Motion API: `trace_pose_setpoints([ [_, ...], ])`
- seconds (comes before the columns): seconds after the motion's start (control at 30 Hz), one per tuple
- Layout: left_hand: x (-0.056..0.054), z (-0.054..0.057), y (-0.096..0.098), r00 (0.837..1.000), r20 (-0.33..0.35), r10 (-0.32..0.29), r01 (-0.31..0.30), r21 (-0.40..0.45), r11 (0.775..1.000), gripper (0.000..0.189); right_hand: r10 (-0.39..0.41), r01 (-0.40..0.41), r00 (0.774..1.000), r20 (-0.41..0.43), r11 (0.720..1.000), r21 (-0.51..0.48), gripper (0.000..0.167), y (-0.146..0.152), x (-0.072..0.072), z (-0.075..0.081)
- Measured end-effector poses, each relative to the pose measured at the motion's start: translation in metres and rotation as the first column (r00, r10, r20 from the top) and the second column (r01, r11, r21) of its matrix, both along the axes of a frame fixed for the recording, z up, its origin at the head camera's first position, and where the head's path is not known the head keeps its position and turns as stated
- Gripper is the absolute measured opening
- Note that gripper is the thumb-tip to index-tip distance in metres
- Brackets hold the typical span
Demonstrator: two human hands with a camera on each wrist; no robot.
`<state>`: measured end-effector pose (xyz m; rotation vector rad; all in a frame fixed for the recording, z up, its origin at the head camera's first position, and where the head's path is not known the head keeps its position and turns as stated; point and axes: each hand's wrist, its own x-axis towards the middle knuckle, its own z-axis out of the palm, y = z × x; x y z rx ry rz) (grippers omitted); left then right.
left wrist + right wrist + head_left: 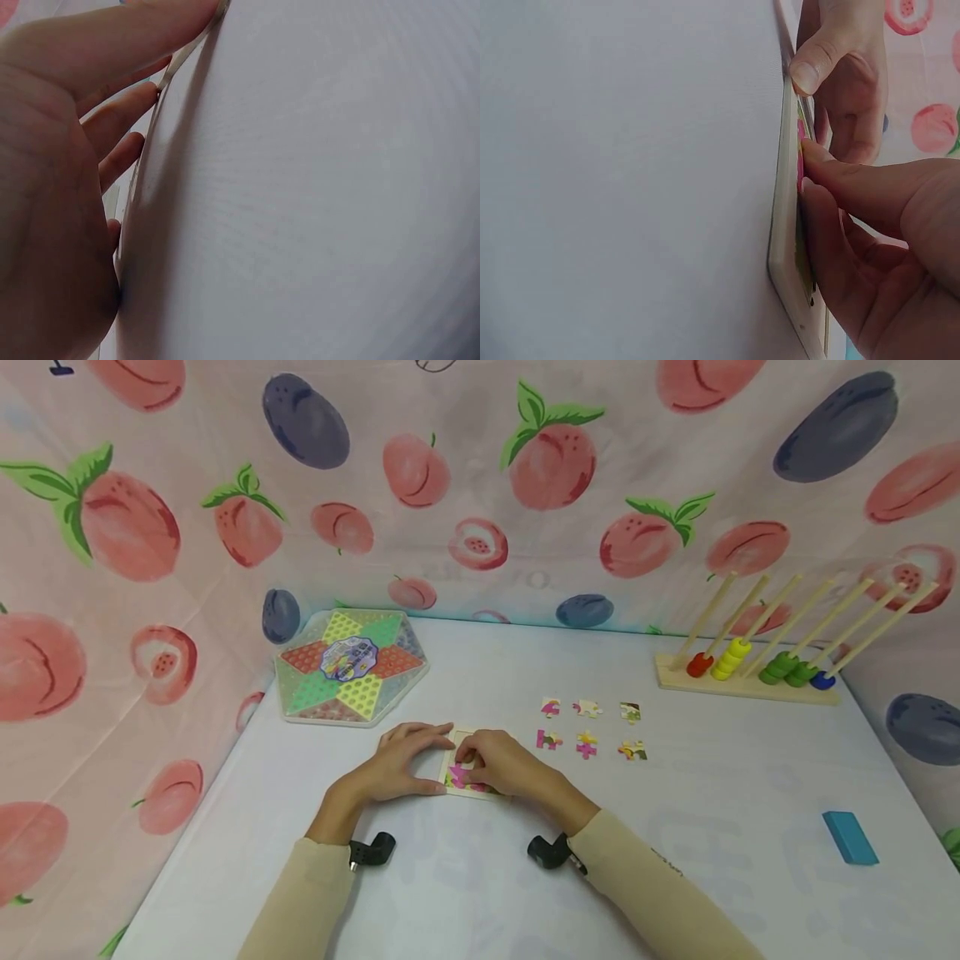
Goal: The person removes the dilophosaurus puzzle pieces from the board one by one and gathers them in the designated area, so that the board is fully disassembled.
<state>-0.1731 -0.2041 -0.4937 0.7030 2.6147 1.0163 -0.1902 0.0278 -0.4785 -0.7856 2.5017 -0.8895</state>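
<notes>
A small wooden puzzle tray (461,792) lies on the white table, its lower part filled with pink, yellow and green picture (456,773). Spread along its left side, my left hand (397,764) touches it, thumb at the near corner and index finger towards the far one. In the right wrist view the left thumb (807,77) presses on the tray's corner. My right hand (501,762) is over the tray, thumb and index finger pinching a pink puzzle piece (800,161) against its surface. The right hand covers much of the tray.
Several loose puzzle pieces (587,743) lie in two rows right of the tray. A hexagonal board game (315,714) sits at the back left. At the back right stands a wooden bead rack (742,687); a blue block (850,837) lies nearer. Peach-print cloth hangs behind.
</notes>
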Motion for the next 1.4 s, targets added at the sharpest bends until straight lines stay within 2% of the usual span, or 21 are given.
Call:
trace_pose_setpoints([
  [0.27,0.001,0.0,0.0,1.0,0.004,0.009,-0.009,0.0,1.0,0.059,-0.012,0.013,0.999,0.033,1.0,-0.02,0.023,0.0,0.001,0.0],
  [0.47,0.001,-0.001,0.0,1.0,0.003,0.017,-0.017,-0.003,1.0,0.059,-0.024,0.028,0.998,0.063,0.997,-0.071,0.023,0.003,0.0,-0.004],
  [0.7,0.001,0.0,0.001,1.0,0.016,0.023,-0.023,-0.006,1.0,0.06,-0.012,0.019,0.999,0.051,0.99,-0.138,0.02,0.007,-0.001,-0.009],
  [0.9,0.0,0.0,0.001,1.0,0.007,0.019,-0.019,-0.007,1.0,0.06,-0.025,0.035,0.997,0.07,0.988,-0.15,0.016,0.008,-0.001,-0.008],
  [1.17,-0.001,-0.001,0.0,1.0,0.012,0.016,-0.016,-0.005,1.0,0.06,-0.027,0.034,0.999,0.041,0.984,-0.173,0.015,0.01,-0.002,-0.008],
  [1.3,-0.001,-0.002,0.0,1.0,0.012,0.017,-0.017,-0.004,1.0,0.06,-0.047,0.06,0.996,0.076,0.983,-0.176,0.016,0.011,-0.002,-0.003],
  [1.4,-0.001,-0.003,0.0,1.0,0.006,0.018,-0.018,-0.01,1.0,0.06,-0.079,0.105,0.987,0.136,0.976,-0.189,0.018,0.016,-0.003,0.002],
])
